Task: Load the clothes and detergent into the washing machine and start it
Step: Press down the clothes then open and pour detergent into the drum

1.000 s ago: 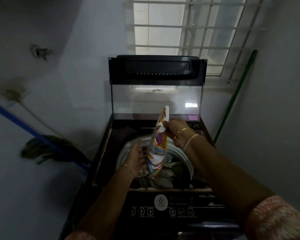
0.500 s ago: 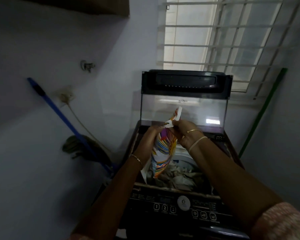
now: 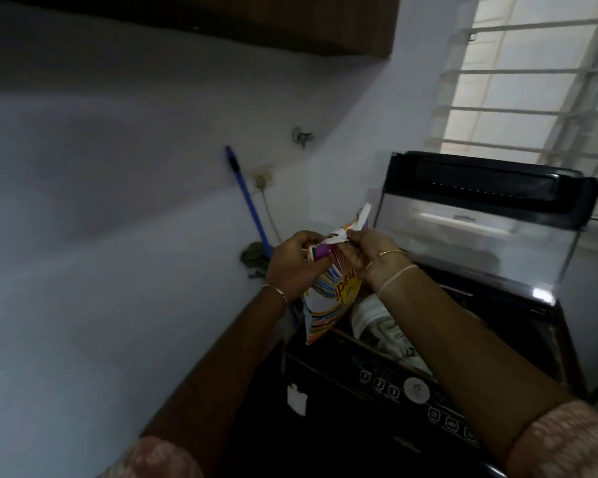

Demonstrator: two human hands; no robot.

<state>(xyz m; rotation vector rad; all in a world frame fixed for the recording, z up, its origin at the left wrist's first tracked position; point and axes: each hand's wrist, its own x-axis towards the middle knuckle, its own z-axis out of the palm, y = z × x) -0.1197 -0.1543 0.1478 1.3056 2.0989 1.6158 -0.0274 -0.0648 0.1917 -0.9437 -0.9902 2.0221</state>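
Hands meet at the top of a colourful detergent packet, held upright just above the near left corner of the washing machine. The left hand grips the packet's upper left side, its fingers curled and pressed on the top edge. The right hand is at the upper right side, its fingers pinching the torn white strip of the packet's mouth. The packet hangs below both hands, its lower end touching or just over the machine's front edge; I cannot tell which.

The machine's glass lid stands raised at the far side, under the barred window. In the open drum, pale clothes lie in a heap, partly hidden by the right forearm. The control panel runs along the near edge, with round buttons and a pale dial.

To the left, a blue-handled mop leans against the wall, its head near the left hand. A dark cupboard hangs above.
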